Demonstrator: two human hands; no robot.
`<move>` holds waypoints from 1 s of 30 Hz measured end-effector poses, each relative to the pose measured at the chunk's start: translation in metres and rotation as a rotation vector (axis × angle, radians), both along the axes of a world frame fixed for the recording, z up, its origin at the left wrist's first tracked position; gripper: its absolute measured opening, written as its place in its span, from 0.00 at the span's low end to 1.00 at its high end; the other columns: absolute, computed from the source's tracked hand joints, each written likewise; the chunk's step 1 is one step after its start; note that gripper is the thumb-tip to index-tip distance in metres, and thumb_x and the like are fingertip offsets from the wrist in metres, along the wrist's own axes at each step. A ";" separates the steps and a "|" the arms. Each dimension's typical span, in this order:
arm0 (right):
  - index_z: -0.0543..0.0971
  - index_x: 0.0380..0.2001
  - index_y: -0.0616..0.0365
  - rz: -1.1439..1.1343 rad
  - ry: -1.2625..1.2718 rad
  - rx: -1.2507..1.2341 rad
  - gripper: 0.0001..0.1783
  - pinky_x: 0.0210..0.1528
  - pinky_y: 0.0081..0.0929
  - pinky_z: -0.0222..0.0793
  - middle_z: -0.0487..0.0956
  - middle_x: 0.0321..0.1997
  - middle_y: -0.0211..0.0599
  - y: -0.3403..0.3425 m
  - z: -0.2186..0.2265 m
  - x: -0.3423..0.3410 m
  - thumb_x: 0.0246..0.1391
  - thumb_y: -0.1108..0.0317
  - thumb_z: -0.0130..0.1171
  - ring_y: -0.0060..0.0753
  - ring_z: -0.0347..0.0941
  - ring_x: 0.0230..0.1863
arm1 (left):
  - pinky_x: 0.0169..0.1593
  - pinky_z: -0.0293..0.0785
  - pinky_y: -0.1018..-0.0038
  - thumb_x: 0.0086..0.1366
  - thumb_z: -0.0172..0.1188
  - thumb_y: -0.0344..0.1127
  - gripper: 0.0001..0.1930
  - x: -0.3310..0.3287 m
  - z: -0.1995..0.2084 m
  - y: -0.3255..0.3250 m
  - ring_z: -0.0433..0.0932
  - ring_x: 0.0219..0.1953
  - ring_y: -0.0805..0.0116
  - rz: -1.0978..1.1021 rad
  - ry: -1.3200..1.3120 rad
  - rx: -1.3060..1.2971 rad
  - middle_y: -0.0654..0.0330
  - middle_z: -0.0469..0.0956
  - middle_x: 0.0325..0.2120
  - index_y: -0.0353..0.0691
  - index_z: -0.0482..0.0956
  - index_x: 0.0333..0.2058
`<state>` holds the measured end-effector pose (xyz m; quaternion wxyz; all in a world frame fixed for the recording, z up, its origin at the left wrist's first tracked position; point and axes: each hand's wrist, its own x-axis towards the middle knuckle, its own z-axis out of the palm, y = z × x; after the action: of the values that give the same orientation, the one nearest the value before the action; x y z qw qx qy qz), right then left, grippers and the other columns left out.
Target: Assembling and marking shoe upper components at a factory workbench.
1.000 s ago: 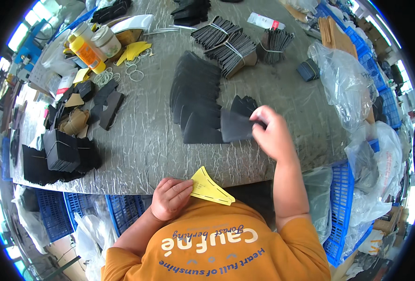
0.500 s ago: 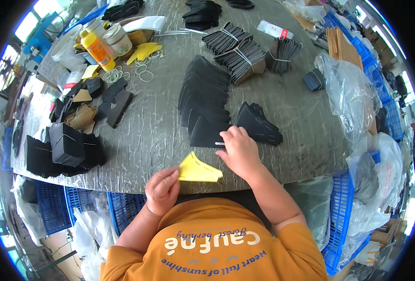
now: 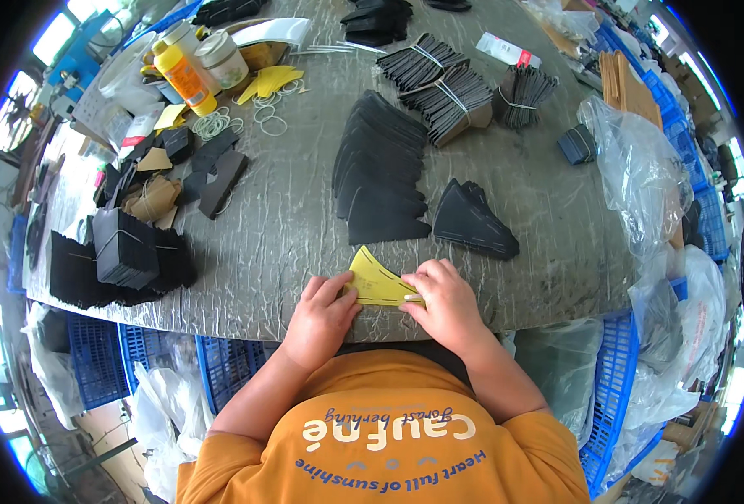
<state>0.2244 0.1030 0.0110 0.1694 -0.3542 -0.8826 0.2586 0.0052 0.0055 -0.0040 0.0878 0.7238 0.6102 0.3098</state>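
Note:
At the table's near edge lies a yellow curved template (image 3: 378, 281) with dark slots along its edges. My left hand (image 3: 323, 315) pinches its left side between thumb and fingers. My right hand (image 3: 445, 304) is closed around a thin white stick like a pen (image 3: 413, 297), whose end is at the template's right tip. Whether a black piece lies under the template, I cannot tell. Just beyond my hands, a fanned stack of black cut pieces (image 3: 380, 172) spreads away from me. A smaller pile of black curved pieces (image 3: 474, 223) sits to its right.
Banded black bundles (image 3: 446, 101) stand at the far middle. Far left hold a yellow-orange bottle (image 3: 182, 80), a jar (image 3: 222, 63) and rubber bands (image 3: 213, 124). Black blocks (image 3: 124, 249) stand near left. Plastic bags (image 3: 632, 181) and blue crates (image 3: 611, 395) line the right.
My right hand has left the black stack and come back to the template's right tip, white stick still in it. My left hand has moved right and forward with the template, now lower and flat.

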 end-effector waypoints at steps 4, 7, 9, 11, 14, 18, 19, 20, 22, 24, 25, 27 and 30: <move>0.83 0.43 0.57 -0.031 0.019 0.057 0.20 0.44 0.36 0.76 0.75 0.41 0.34 -0.005 -0.001 -0.002 0.44 0.68 0.73 0.40 0.74 0.46 | 0.48 0.77 0.61 0.52 0.70 0.25 0.12 -0.002 0.001 0.002 0.76 0.44 0.50 0.013 0.011 0.015 0.52 0.79 0.49 0.35 0.83 0.37; 0.83 0.43 0.58 -0.025 0.014 0.070 0.20 0.43 0.36 0.76 0.75 0.40 0.34 -0.005 -0.001 -0.003 0.44 0.68 0.72 0.40 0.74 0.45 | 0.48 0.77 0.62 0.51 0.70 0.25 0.12 -0.003 -0.001 0.000 0.76 0.44 0.50 0.001 0.031 0.026 0.52 0.79 0.48 0.36 0.83 0.36; 0.83 0.44 0.58 -0.019 0.012 0.078 0.21 0.42 0.35 0.76 0.75 0.40 0.34 -0.005 0.000 -0.003 0.44 0.69 0.72 0.40 0.74 0.44 | 0.48 0.77 0.62 0.51 0.71 0.25 0.13 -0.002 -0.003 0.001 0.76 0.43 0.51 0.021 -0.014 0.049 0.52 0.80 0.48 0.37 0.84 0.37; 0.83 0.44 0.59 -0.011 0.015 0.079 0.21 0.42 0.36 0.76 0.75 0.40 0.35 -0.004 0.000 -0.003 0.43 0.69 0.72 0.41 0.73 0.44 | 0.48 0.77 0.62 0.51 0.71 0.25 0.13 -0.003 -0.004 0.001 0.76 0.43 0.51 0.024 -0.018 0.040 0.52 0.80 0.48 0.37 0.84 0.37; 0.84 0.44 0.60 -0.003 0.027 0.078 0.21 0.42 0.36 0.76 0.75 0.39 0.35 -0.004 0.000 -0.003 0.43 0.70 0.72 0.41 0.73 0.43 | 0.47 0.77 0.62 0.50 0.71 0.26 0.14 -0.003 -0.002 0.002 0.76 0.43 0.51 0.028 -0.018 0.033 0.53 0.80 0.48 0.37 0.84 0.38; 0.84 0.44 0.60 0.000 0.043 0.067 0.20 0.42 0.36 0.76 0.75 0.39 0.35 -0.004 0.000 -0.002 0.43 0.71 0.72 0.41 0.73 0.43 | 0.49 0.76 0.62 0.50 0.71 0.27 0.15 -0.005 0.005 0.004 0.76 0.44 0.52 0.024 0.023 0.011 0.55 0.80 0.47 0.39 0.84 0.39; 0.84 0.44 0.61 0.000 0.038 0.067 0.20 0.42 0.36 0.76 0.75 0.39 0.35 -0.004 0.000 -0.003 0.43 0.71 0.72 0.41 0.73 0.43 | 0.49 0.76 0.62 0.50 0.71 0.27 0.15 -0.006 0.006 0.004 0.76 0.44 0.52 0.023 0.022 0.010 0.55 0.80 0.47 0.39 0.84 0.39; 0.84 0.44 0.61 0.000 0.032 0.068 0.20 0.42 0.36 0.76 0.75 0.39 0.35 -0.004 0.000 -0.003 0.44 0.71 0.72 0.41 0.73 0.43 | 0.51 0.75 0.60 0.50 0.72 0.28 0.15 -0.008 0.007 0.004 0.75 0.46 0.52 0.017 0.029 -0.016 0.57 0.80 0.48 0.41 0.85 0.40; 0.84 0.44 0.61 0.003 0.030 0.073 0.20 0.42 0.36 0.76 0.75 0.39 0.35 -0.004 -0.001 -0.002 0.44 0.71 0.72 0.41 0.73 0.43 | 0.52 0.74 0.59 0.50 0.72 0.29 0.16 -0.011 0.010 0.005 0.75 0.49 0.52 0.009 0.033 -0.041 0.58 0.80 0.49 0.42 0.85 0.40; 0.84 0.44 0.61 0.008 0.030 0.076 0.20 0.42 0.36 0.76 0.75 0.39 0.35 -0.003 -0.001 -0.001 0.44 0.71 0.71 0.41 0.73 0.43 | 0.56 0.71 0.56 0.50 0.72 0.31 0.16 -0.014 0.013 0.008 0.74 0.55 0.51 -0.037 0.104 -0.061 0.63 0.80 0.52 0.45 0.85 0.41; 0.84 0.44 0.61 0.012 0.022 0.046 0.20 0.43 0.36 0.76 0.75 0.40 0.35 -0.003 0.001 -0.001 0.44 0.70 0.71 0.41 0.73 0.44 | 0.56 0.71 0.56 0.50 0.72 0.31 0.16 -0.017 0.013 0.009 0.74 0.55 0.51 -0.036 0.104 -0.062 0.63 0.80 0.52 0.45 0.85 0.41; 0.83 0.43 0.61 0.018 0.013 0.014 0.19 0.44 0.37 0.75 0.75 0.40 0.36 0.000 0.004 -0.001 0.45 0.70 0.71 0.41 0.73 0.44 | 0.58 0.68 0.54 0.50 0.72 0.33 0.18 -0.023 0.014 0.010 0.73 0.57 0.51 -0.067 0.118 -0.134 0.68 0.79 0.54 0.49 0.85 0.43; 0.79 0.35 0.60 0.008 0.301 0.099 0.08 0.45 0.43 0.71 0.73 0.40 0.40 0.010 0.007 -0.005 0.51 0.74 0.66 0.48 0.70 0.45 | 0.58 0.67 0.56 0.50 0.72 0.34 0.20 -0.025 0.021 0.014 0.73 0.58 0.53 -0.083 0.165 -0.166 0.71 0.79 0.53 0.52 0.85 0.44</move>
<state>0.2191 0.1134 0.0179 0.3157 -0.2991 -0.8604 0.2657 -0.0199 0.0196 0.0167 0.1097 0.7619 0.6083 0.1935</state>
